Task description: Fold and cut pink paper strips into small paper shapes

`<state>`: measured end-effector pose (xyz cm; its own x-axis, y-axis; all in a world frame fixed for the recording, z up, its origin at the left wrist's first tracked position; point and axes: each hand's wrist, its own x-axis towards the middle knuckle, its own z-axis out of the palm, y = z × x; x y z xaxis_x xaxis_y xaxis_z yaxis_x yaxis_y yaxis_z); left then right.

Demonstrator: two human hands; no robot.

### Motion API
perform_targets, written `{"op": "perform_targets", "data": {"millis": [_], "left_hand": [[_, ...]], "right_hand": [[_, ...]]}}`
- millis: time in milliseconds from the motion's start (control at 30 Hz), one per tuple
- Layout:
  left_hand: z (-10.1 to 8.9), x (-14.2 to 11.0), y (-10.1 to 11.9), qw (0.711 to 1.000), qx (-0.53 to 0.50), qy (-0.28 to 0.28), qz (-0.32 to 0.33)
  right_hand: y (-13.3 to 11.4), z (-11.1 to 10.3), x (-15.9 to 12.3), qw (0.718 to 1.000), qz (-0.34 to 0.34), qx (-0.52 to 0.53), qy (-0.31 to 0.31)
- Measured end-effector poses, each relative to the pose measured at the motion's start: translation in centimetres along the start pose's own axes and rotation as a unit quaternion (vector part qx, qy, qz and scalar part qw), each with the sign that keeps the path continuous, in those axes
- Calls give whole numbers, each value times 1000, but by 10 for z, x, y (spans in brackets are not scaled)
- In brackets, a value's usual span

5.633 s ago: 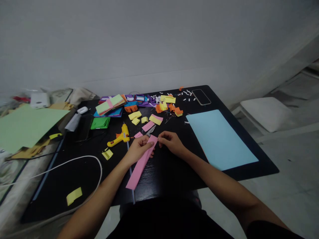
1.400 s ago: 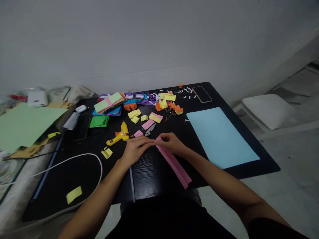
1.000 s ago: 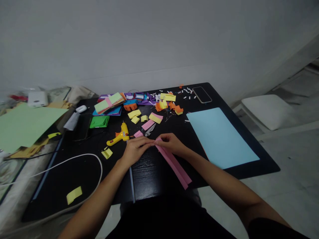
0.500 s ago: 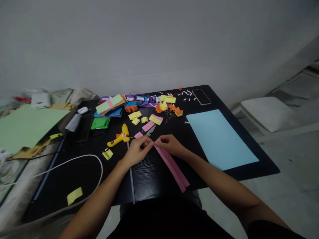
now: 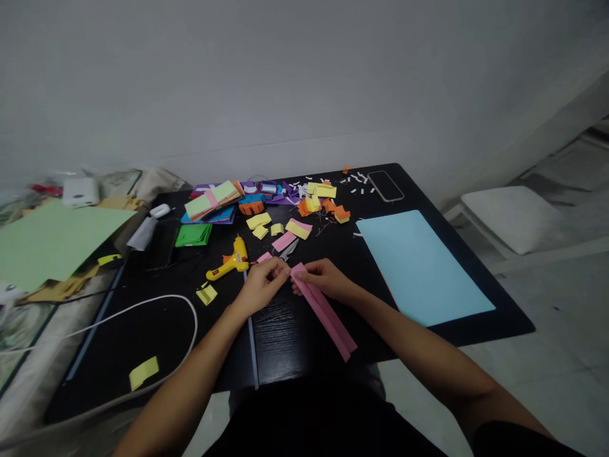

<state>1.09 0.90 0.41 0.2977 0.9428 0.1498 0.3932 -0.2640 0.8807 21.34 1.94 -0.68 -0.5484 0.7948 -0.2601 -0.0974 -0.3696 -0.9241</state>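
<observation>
A long folded pink paper strip (image 5: 326, 314) lies slanted on the black table (image 5: 285, 336), its far end between my hands. My left hand (image 5: 261, 287) pinches that far end with curled fingers. My right hand (image 5: 327, 280) grips the same end from the right, fingers closed over the strip. The strip's near end reaches toward the table's front edge. Small scissors (image 5: 288, 251) and a yellow glue gun (image 5: 228, 263) lie just beyond my left hand.
A light blue sheet (image 5: 421, 266) covers the right of the table, a phone (image 5: 385, 186) beyond it. Coloured paper pieces (image 5: 266, 203) are heaped at the back. A white cable (image 5: 143, 311) loops at the left, near a green sheet (image 5: 52, 238). A white cushion (image 5: 516, 216) lies on the floor.
The pink strip swung from pointing near-left to pointing near-right, and is now narrower, folded lengthwise. Both hands stayed at its far end and drew slightly back toward me.
</observation>
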Motion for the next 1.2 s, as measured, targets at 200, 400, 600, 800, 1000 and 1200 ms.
{"op": "perform_targets", "data": {"millis": [200,400,600,800,1000,1200], "left_hand": [[1,1,3,1000,-8,18,-12],[-1,3,1,998,-14,30,-49],[-3,6,7,995,-50,-30,-78],[-9,0,13,990,-68,-35,-119],[-10,-33,14,980,-79,26,-180],[2,-61,17,970,-41,-21,-238]], "right_hand": [[-2,3,-1,999,18,50,-10],[-2,2,-2,998,21,47,-24],[1,5,1,999,21,5,-40],[-13,0,-11,995,30,-50,-80],[-37,-46,-52,964,151,-177,-132],[-43,-81,-74,930,98,-348,-74]]}}
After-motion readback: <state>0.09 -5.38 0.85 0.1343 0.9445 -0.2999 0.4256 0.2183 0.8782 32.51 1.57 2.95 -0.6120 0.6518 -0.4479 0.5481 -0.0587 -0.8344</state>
